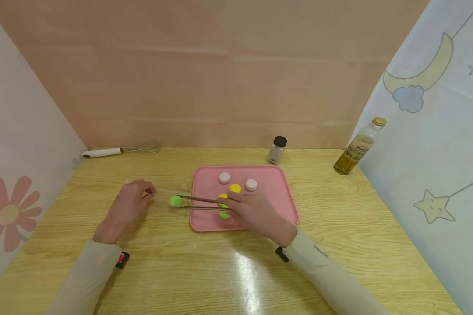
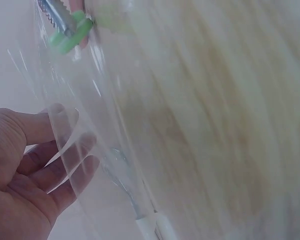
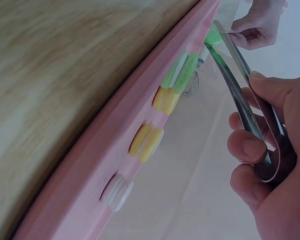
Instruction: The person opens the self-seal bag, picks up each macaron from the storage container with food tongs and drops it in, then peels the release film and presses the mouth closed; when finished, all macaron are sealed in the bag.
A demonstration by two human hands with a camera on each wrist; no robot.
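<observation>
My right hand [image 1: 256, 214] grips metal tongs [image 1: 201, 199], whose tips pinch a green macaron [image 1: 175, 201] left of the pink tray [image 1: 285, 210]. Facing it, my left hand [image 1: 132, 199] holds a clear plastic bag [image 2: 117, 95] by its edge, thumb and fingers bent at the film. In the left wrist view the held macaron and tong tips overlap the bag's edge. On the tray lie another green macaron [image 1: 224, 213], two yellow macarons [image 1: 235, 188] and two pale macarons [image 1: 251, 184]. The right hand and tongs partly cover the nearer ones.
A whisk [image 1: 106, 152] with a white handle lies at the back left. Behind the tray stands a small black-capped jar [image 1: 276, 153]. An oil bottle [image 1: 354, 151] is at the back right, by the side wall. Brown backing rises behind the wooden table [image 1: 173, 271].
</observation>
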